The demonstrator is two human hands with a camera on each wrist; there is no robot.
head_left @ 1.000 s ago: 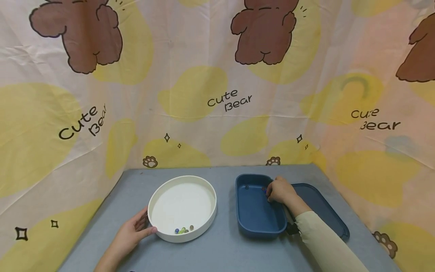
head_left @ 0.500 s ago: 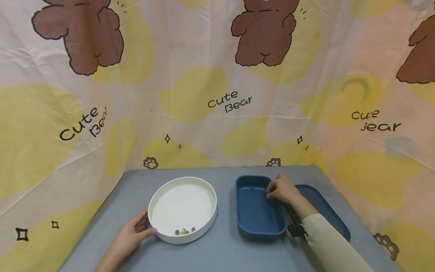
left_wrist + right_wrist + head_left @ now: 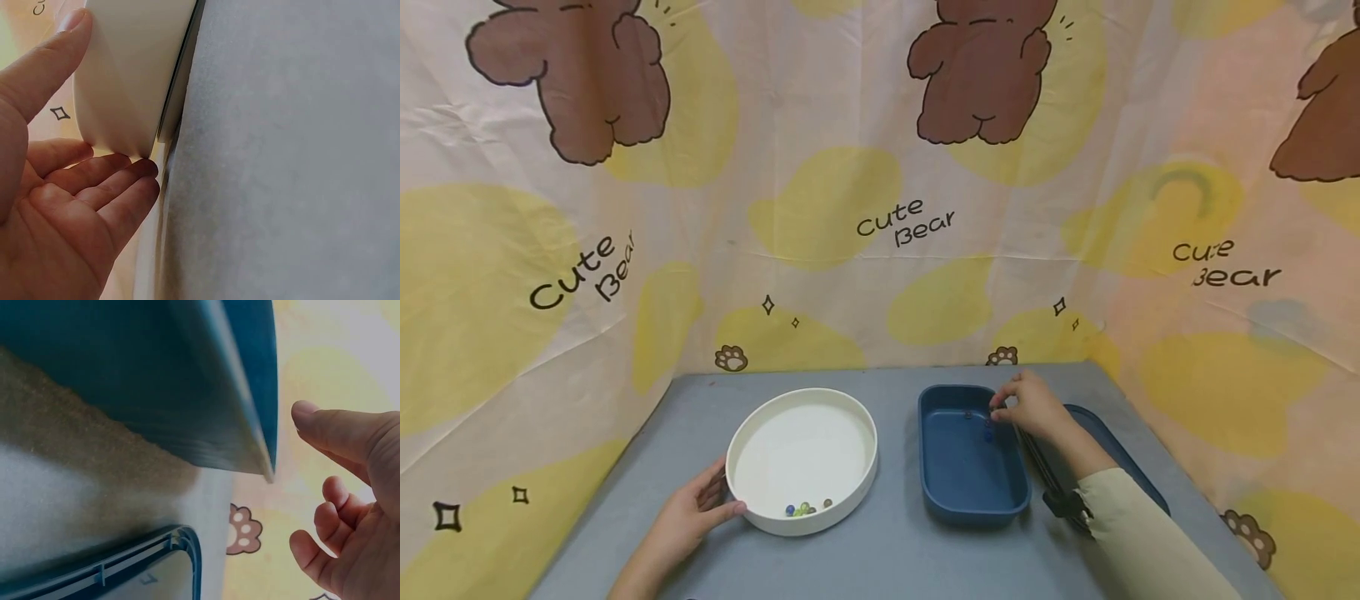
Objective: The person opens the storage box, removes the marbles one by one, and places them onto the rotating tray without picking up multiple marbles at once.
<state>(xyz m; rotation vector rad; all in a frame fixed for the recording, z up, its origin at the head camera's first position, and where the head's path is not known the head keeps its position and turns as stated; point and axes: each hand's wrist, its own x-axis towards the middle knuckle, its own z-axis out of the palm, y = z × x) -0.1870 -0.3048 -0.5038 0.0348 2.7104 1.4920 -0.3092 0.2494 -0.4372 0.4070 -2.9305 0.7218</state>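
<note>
My left hand (image 3: 681, 521) rests at the left side of a round white tray (image 3: 797, 450), thumb on its rim. Its fairly straight fingers (image 3: 119, 209) touch the outer wall. Several small glass marbles (image 3: 805, 507), blue, green and brownish, lie at the tray's near edge. At the far right corner of a deep blue rectangular container (image 3: 973, 479), my right hand (image 3: 1033, 408) pinches a small dark marble between thumb and index fingertips, over the rim. Its other fingers (image 3: 312, 553) are loosely curled. A few dark marbles (image 3: 988, 424) lie inside the container below the fingertips.
A flat blue lid (image 3: 1120, 446) lies on the grey table (image 3: 895, 558) to the right of the container, partly behind the right forearm. A patterned bear cloth (image 3: 820, 208) hangs at the back and sides.
My right hand has risen from inside the blue container and shifted slightly right and away from me. A marble in the container has rolled to the right. My left hand stays put.
</note>
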